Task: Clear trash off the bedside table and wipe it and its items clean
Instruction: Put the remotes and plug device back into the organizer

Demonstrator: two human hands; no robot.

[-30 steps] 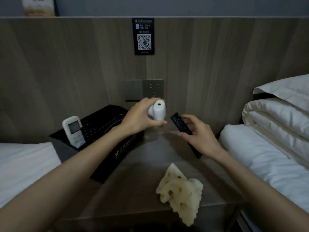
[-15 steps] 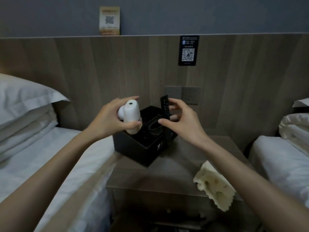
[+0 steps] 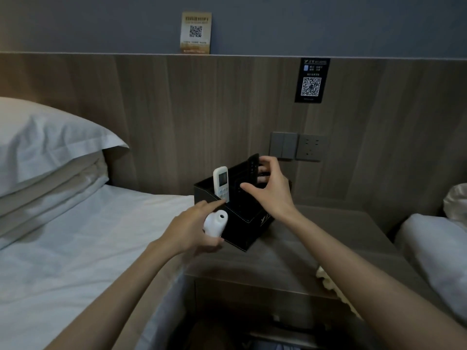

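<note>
A black organiser box (image 3: 252, 233) stands at the back left of the wooden bedside table (image 3: 316, 238). A white remote (image 3: 220, 181) sticks upright out of its left slot. My right hand (image 3: 270, 190) holds a black remote (image 3: 253, 164) upright over the box's back part. My left hand (image 3: 194, 229) grips a small white device (image 3: 215, 223) at the box's near left corner, index finger stretched towards the white remote. A pale yellow cloth (image 3: 326, 279) lies on the table's front right edge, partly hidden by my right forearm.
A bed with a white sheet (image 3: 83, 248) and stacked pillows (image 3: 50, 147) flanks the table on the left. Another bed's bedding (image 3: 434, 248) lies on the right. Switches and a socket (image 3: 298, 146) sit on the wooden wall panel behind the box.
The view has swung further left. My left hand has dropped with the white device to the box's near corner, uncovering the white remote. My right hand still holds the black remote over the box.
</note>
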